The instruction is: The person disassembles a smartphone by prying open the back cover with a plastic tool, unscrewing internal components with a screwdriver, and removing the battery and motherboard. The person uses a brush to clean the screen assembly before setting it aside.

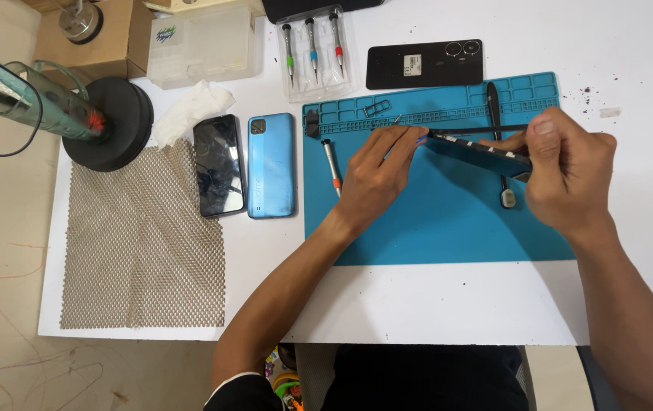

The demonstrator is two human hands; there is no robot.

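Note:
Over the blue work mat point(433, 228), both hands hold a dark phone point(478, 154) tilted on its edge. My right hand point(566, 179) grips its right end. My left hand point(376, 171) pinches its left end with fingertips, where a thin metal tip point(397, 119) sticks up. A small screwdriver with an orange band point(332, 167) lies on the mat by my left wrist. A long black tool point(495, 114) lies on the mat behind the phone.
Left of the mat lie a black phone point(218, 165) and a blue phone point(271, 165). A phone back cover point(424, 65) and a pack of three screwdrivers point(312, 49) lie beyond. A mesh sheet point(143, 243), crumpled tissue point(189, 110) and black round stand point(113, 122) sit left.

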